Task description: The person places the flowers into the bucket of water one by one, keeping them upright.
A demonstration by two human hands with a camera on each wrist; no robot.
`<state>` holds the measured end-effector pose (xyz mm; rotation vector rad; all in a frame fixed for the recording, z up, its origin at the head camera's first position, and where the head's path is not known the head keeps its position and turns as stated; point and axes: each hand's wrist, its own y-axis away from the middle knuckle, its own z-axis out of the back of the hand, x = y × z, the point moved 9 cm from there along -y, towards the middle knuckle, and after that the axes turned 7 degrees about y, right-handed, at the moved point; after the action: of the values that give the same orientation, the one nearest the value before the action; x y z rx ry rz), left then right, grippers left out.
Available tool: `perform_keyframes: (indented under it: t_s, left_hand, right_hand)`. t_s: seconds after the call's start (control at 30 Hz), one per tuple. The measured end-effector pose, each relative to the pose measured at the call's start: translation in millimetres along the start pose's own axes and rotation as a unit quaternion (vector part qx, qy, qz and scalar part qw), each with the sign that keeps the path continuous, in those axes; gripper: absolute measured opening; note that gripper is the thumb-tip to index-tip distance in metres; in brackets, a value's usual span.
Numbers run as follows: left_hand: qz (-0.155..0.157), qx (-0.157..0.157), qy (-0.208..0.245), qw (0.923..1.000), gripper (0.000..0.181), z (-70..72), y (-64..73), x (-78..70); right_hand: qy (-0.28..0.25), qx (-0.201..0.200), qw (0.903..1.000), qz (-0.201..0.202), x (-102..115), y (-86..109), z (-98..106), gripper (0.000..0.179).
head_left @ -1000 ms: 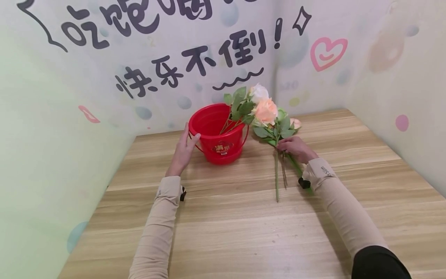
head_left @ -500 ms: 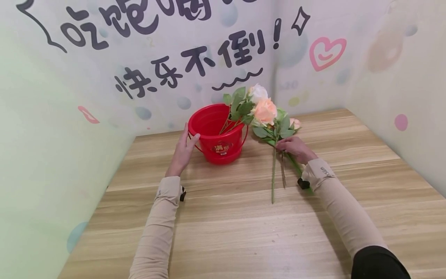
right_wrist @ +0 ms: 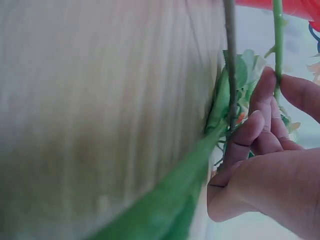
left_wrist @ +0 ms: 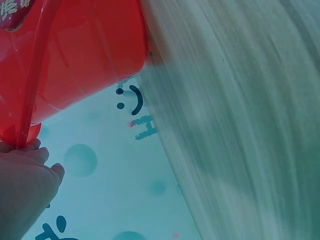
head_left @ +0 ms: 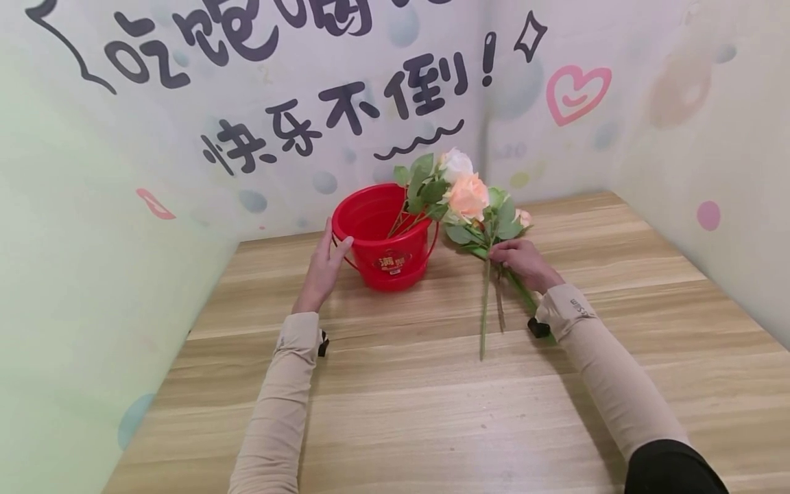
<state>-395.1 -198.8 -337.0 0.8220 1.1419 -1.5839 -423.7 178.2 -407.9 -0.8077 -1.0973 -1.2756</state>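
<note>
A red bucket (head_left: 395, 257) stands upright near the back wall, with a peach rose (head_left: 469, 197) and a white rose (head_left: 457, 165) leaning out over its right rim. My left hand (head_left: 321, 271) rests against the bucket's left rim, thumb toward the front, fingers fairly straight. Only part of this hand (left_wrist: 27, 182) shows in the left wrist view, by the bucket's handle (left_wrist: 37, 65). To the right of the bucket lie several more artificial flowers. My right hand (head_left: 524, 262) pinches one flower's thin green stem (right_wrist: 278, 45) between thumb and index finger; its bloom is hard to make out.
A brownish stem (right_wrist: 230, 60) and a thick green stem (right_wrist: 165, 195) lie beside my right hand on the wooden table (head_left: 395, 412). Behind the bucket rises a printed wall (head_left: 296, 199), with further walls at left and right.
The lower end of the pinched stem has swung slightly left, mostly over the first half second. My right hand has barely shifted; my left hand stays at the bucket.
</note>
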Motion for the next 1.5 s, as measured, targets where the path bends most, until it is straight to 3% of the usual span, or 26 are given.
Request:
perform_keyframes:
  t_s: [0.27,0.4,0.77,1.0,1.33,1.5]
  left_hand:
    - [-0.001,-0.001,-0.003,1.0,0.083,-0.1,-0.2,0.4]
    - [0.0,-0.002,-0.001,1.0,0.081,0.3,-0.1,0.6]
    - [0.0,0.005,0.004,1.0,0.077,0.9,0.0,-0.6]
    - [-0.001,0.005,0.003,1.0,0.078,-0.2,0.0,-1.7]
    - [-0.008,0.003,-0.001,1.0,0.078,0.4,-1.1,-1.9]
    - [-0.007,0.004,-0.001,1.0,0.081,0.1,-0.4,-0.9]
  right_hand:
    - [-0.058,-0.057,0.9958,0.042,18.2,7.3,11.8,0.006]
    - [-0.104,-0.083,0.9886,0.072,26.0,13.9,19.1,0.004]
    - [-0.242,-0.131,0.9492,0.153,50.2,32.8,32.6,0.015]
    - [-0.275,-0.156,0.9347,0.162,65.0,42.7,37.1,0.018]
    - [-0.346,-0.162,0.9023,0.199,92.7,57.7,27.5,0.014]
    - [-0.353,-0.158,0.8964,0.217,107.3,65.4,15.5,0.018]
